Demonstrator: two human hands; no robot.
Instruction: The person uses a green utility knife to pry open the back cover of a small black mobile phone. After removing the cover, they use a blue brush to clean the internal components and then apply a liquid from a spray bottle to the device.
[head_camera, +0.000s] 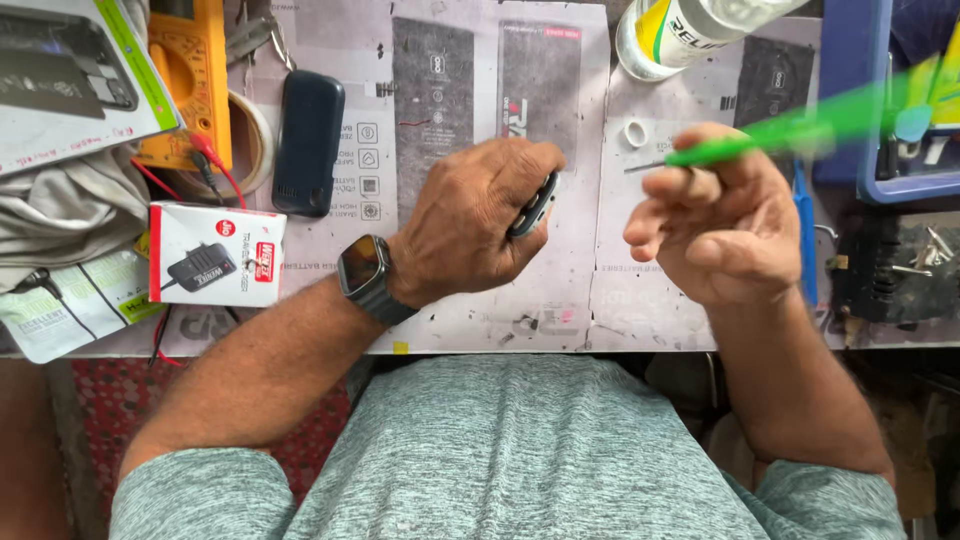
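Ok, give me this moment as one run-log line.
left hand: grips phone edge-on above table | right hand: holds green screwdriver, blurred | bottle lying at back

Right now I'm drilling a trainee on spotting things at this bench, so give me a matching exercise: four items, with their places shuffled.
Items:
1. green tool
2. slim dark device
3. yellow multimeter
4. white box

Places:
A. bench, far left, top
B. in the left hand
C. in the right hand
D. bench, left of the wristwatch

Pairs: 1-C, 2-B, 3-A, 4-D
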